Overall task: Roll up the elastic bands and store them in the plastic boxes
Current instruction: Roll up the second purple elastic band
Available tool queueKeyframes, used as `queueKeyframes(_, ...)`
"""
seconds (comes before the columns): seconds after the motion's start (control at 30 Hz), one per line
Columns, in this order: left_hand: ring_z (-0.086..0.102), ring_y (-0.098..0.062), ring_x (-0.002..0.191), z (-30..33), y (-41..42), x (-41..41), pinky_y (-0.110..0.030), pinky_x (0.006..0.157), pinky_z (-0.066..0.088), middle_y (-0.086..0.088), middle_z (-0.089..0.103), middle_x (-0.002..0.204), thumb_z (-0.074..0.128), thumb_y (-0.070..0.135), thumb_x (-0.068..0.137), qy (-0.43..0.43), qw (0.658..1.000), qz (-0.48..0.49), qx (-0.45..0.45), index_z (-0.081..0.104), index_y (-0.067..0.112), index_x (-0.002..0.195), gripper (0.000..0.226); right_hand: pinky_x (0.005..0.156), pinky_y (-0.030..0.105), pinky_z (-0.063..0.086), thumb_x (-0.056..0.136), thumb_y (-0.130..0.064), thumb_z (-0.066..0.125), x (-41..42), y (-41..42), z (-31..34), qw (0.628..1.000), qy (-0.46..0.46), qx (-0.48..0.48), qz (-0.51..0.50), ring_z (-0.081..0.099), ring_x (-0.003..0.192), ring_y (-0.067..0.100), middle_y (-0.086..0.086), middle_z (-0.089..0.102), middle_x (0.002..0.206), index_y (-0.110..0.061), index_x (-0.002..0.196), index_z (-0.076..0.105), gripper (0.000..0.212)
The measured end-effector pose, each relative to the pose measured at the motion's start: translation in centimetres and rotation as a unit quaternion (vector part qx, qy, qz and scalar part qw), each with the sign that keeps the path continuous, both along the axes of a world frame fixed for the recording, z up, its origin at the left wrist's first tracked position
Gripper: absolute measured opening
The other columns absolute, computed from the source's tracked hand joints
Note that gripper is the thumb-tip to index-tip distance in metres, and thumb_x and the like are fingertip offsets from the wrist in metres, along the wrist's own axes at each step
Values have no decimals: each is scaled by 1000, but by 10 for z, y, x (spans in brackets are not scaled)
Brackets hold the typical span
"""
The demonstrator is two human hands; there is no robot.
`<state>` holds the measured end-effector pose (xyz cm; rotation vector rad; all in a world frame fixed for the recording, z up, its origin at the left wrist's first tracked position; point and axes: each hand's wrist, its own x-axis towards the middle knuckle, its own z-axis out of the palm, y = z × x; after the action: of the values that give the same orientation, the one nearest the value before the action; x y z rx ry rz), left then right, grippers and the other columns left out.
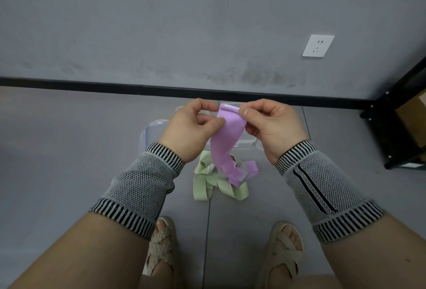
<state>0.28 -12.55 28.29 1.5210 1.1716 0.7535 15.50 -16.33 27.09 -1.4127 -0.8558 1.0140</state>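
Your left hand (192, 127) and right hand (267, 125) are raised together in front of you, both pinching the top end of the purple elastic band (227, 141). Your left thumb presses its left edge against the curled fingers; your right thumb and forefinger clamp the upper right corner, where the end is folded over into a small first turn. From there the band hangs down between your wrists, and its lower end lies crumpled on the floor (69, 150).

That tail lands on a loose heap of green elastic bands (214, 185), tangled in loops just in front of your feet. The purple end overlaps the heap's right side.

The clear plastic boxes (152, 132) sit on the floor beyond the heap, near the black skirting. Your hands and the hanging band cover most of them, so you see only a rim and corner at the left and another edge at the right, below your right hand; I cannot tell what is inside them.

Both forearms wear grey knitted wrist sleeves (143, 187) with striped cuffs. Your sandalled feet (161, 247) stand at the lower edge. On the grey wall is a white socket (318, 45), and a black metal rack (398, 127) holding a cardboard box stands at the far right, well apart from the bands.
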Motion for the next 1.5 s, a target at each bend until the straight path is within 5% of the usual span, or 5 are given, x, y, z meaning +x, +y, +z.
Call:
queueKeyframes(0.27,39,1,33,-1,0,4,-7,36,30,-6,56,66,62,5,86,-13,1000,17,-12,55,12,84,10,77,37,51,85,-7,67,1,2,-2,998,58,-6,-26,58,75,22,9,65,75,-17,71,69,17)
queueKeyframes(0.67,40,1,34,-7,3,4,-9,36,30,-5,58,67,67,7,82,8,999,45,19,59,14,71,15,65,26,48,86,-11,66,1,2,-3,999,31,-2,-36,59,61,7,-5,66,65,-18,76,69,13)
queueKeyframes(0.93,48,4,45,-4,6,1,-6,48,37,15,55,48,62,4,85,-71,996,1,-54,57,14,70,19,70,31,49,86,-10,66,2,3,-4,999,23,11,-46,60,71,15,-1,67,71,-19,74,68,15)
queueKeyframes(1.27,48,-18,70,-6,7,3,-25,62,41,-2,55,66,63,2,83,-86,993,25,-82,56,15,68,21,75,40,58,82,-1,68,-5,1,2,998,34,38,-48,66,75,20,5,67,74,-15,73,66,17)
queueKeyframes(1.5,39,-12,53,-3,8,2,-24,57,36,-4,46,58,60,-4,82,-126,987,30,-93,56,11,66,22,80,52,56,76,5,69,-10,3,2,997,-10,50,-52,63,76,21,-1,67,70,-22,64,66,30)
